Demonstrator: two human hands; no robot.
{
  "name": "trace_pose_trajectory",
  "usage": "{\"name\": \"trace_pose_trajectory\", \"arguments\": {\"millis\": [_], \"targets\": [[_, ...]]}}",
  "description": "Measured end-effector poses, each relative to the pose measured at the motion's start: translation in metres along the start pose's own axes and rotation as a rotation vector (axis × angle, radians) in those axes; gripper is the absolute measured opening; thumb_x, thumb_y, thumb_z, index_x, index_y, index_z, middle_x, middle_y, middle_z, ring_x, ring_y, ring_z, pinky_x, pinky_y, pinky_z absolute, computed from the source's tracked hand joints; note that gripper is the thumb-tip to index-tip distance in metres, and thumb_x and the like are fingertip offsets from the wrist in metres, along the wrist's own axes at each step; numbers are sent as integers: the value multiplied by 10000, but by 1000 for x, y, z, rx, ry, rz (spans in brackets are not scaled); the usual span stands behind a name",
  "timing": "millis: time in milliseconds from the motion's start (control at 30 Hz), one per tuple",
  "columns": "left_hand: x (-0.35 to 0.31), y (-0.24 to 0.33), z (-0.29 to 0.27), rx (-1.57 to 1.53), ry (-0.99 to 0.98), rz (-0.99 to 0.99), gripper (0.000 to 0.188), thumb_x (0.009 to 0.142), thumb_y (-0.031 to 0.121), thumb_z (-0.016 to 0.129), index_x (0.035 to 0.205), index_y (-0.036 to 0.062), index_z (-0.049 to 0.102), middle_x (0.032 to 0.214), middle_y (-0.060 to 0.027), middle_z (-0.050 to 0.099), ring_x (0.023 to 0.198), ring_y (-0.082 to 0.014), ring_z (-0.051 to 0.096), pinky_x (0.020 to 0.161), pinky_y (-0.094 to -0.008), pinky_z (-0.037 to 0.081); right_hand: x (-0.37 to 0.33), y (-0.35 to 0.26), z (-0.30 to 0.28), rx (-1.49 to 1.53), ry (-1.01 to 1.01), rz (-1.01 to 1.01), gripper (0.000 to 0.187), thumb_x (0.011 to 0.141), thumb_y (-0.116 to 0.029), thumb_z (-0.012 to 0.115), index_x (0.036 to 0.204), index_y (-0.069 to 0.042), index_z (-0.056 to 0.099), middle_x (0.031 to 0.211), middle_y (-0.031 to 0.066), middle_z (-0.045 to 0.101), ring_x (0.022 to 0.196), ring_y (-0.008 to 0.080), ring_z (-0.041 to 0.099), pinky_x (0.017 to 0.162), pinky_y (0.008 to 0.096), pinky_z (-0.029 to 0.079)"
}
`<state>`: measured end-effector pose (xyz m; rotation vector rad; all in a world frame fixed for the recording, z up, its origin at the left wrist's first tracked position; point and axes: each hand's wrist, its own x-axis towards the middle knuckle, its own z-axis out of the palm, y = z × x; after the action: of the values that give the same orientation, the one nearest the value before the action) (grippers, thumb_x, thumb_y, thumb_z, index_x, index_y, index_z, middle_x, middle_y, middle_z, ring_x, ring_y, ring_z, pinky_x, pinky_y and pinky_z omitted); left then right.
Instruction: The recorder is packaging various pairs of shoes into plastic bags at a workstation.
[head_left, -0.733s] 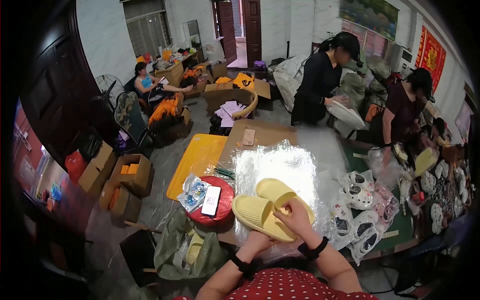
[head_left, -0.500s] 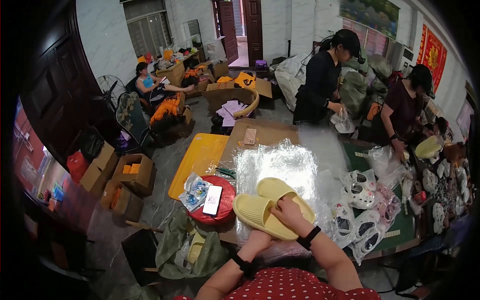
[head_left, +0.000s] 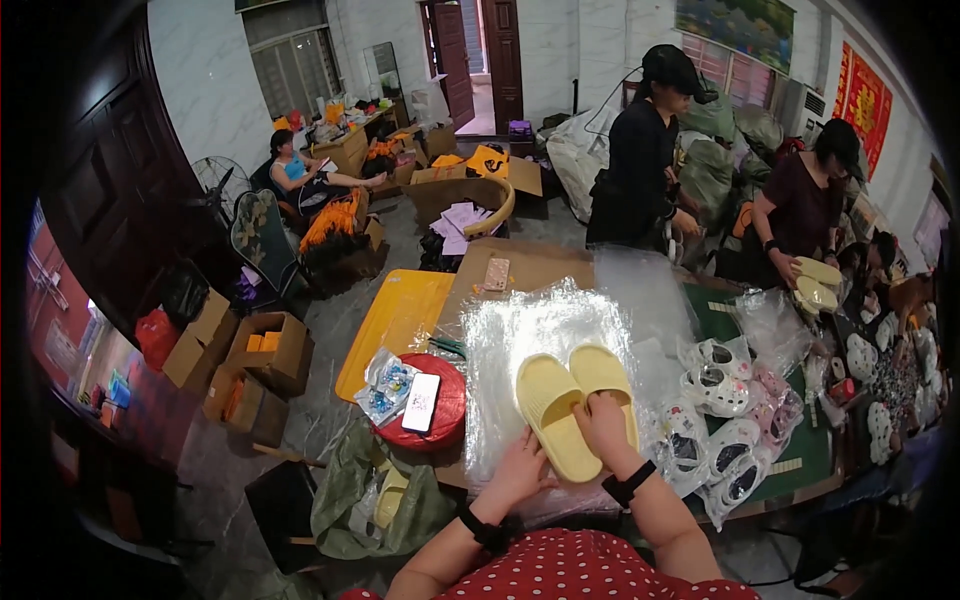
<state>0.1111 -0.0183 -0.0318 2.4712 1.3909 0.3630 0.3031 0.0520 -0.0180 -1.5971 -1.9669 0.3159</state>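
Note:
A pair of pale yellow slippers [head_left: 548, 402] lies side by side over the clear plastic sheets in front of me, toe straps pointing away. My right hand [head_left: 604, 428] is closed on the slippers where their inner edges meet. Left of the heel end, my left hand [head_left: 520, 468] has its fingers stretched out on the plastic, close to the slipper's edge. A stack of shiny clear plastic sheets [head_left: 500, 350] spreads beneath the slippers and reaches toward the far part of the table.
Bagged white clogs [head_left: 718, 380] crowd the table to my right. At left, a phone [head_left: 421, 402] rests on a round red stool [head_left: 450, 385] beside a bag of small blue pieces [head_left: 385, 385]. A green sack [head_left: 350, 500] stands below. Two people work across the table.
The slippers have turned from slanting left to pointing away and sit lower on the sheets. My left hand has come out from beneath them. The person at far right now holds yellow slippers.

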Motion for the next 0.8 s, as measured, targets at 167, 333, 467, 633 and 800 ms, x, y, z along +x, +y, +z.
{"name": "trace_pose_trajectory", "arguments": {"millis": [167,333,467,633,800], "targets": [[0,-11,-5,54,-18,-42,839,723,492,753,1371,49,459,1464,-248,352,1377,-449,281,1095,-472,335,-9,13,-39,213,165,98,205,827,-141,649,794,31,543,795,207,543,744,393,542,649,468,422],[29,-37,-21,121,-2,-110,807,741,467,741,1383,68,459,1468,-277,337,1389,-448,263,1137,-460,279,-43,60,-76,280,393,236,158,798,-76,642,832,42,543,794,181,534,761,357,515,667,428,402],[35,-41,-39,75,69,-96,790,733,438,746,1367,51,476,1476,-279,328,1391,-453,256,1147,-463,257,-72,79,-90,341,463,263,121,784,-25,599,864,37,533,848,177,517,790,327,498,697,387,392],[26,-13,-38,-35,90,-48,793,721,453,740,1354,47,490,1449,-263,383,1373,-429,309,1129,-455,290,-108,99,-94,428,446,355,116,808,-36,599,867,31,525,850,150,508,785,297,488,708,377,391],[9,-9,-8,18,129,-113,646,741,372,755,1284,86,552,1374,-236,477,1281,-414,432,1059,-447,382,-123,90,-102,400,402,337,133,776,10,621,841,21,505,843,140,494,785,308,495,644,369,408]]}}
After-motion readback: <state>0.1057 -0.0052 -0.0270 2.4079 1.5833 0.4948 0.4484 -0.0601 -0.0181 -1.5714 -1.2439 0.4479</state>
